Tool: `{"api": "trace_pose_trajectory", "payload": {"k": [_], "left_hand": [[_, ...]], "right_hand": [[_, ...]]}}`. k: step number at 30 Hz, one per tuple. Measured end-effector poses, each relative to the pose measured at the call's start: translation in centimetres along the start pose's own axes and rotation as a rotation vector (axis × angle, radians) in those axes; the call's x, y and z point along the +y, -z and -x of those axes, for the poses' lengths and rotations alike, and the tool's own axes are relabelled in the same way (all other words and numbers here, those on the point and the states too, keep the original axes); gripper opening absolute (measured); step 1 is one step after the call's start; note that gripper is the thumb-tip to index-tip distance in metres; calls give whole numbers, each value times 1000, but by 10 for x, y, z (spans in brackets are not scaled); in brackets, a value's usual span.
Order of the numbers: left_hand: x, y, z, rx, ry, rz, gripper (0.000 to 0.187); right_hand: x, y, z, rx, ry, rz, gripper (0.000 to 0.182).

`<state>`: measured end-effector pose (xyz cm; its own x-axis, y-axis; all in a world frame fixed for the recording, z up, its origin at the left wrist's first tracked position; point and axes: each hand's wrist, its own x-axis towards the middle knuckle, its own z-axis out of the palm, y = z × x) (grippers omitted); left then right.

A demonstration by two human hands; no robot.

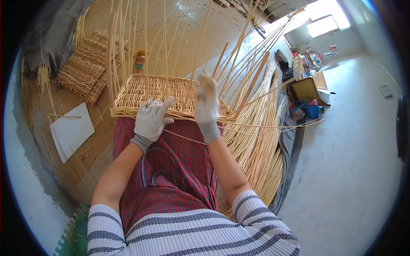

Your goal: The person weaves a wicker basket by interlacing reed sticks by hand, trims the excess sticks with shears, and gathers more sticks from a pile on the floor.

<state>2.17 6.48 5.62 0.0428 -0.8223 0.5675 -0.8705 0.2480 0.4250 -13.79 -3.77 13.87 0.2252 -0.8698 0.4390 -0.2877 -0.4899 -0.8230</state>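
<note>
A woven wicker basket (141, 91) with long upright stakes rests across my lap, its near edge toward me. On that near edge lies my left hand (151, 118) in a white glove, fingers bent over the woven rim, thumb and forefinger pointing right. My right hand (206, 100), gloved too, is lifted over the basket's right part and smeared by motion, so its fingers cannot be made out. Thin loose rods (273, 126) run from the near rim out to the right, and one curves below my hands over the red checked apron (179, 158).
A large bundle of pale rods (256, 145) lies at my right on grey cloth. Woven panels (85, 70) and a white board (72, 130) are on the floor at left. Behind the basket stands a bottle (139, 63). Boxes and bags (307, 89) sit farther right.
</note>
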Motion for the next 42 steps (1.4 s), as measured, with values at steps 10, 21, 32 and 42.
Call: {"api": "trace_pose_trajectory", "payload": {"k": [10,21,32,42], "left_hand": [[-16,-13,10,-80,-40,-193,54],[27,-5,0,235,-238,-297,46],[17,-40,-7,-82,-75,-174,24],[20,-22,-10,-131,-48,-120,35]], "right_hand": [[-44,-48,1,-73,285,194,61],[1,15,9,-328,305,488,31],[44,-67,-10,-216,-667,-44,31],[-21,34,84,-539,-1010,-417,29]]}}
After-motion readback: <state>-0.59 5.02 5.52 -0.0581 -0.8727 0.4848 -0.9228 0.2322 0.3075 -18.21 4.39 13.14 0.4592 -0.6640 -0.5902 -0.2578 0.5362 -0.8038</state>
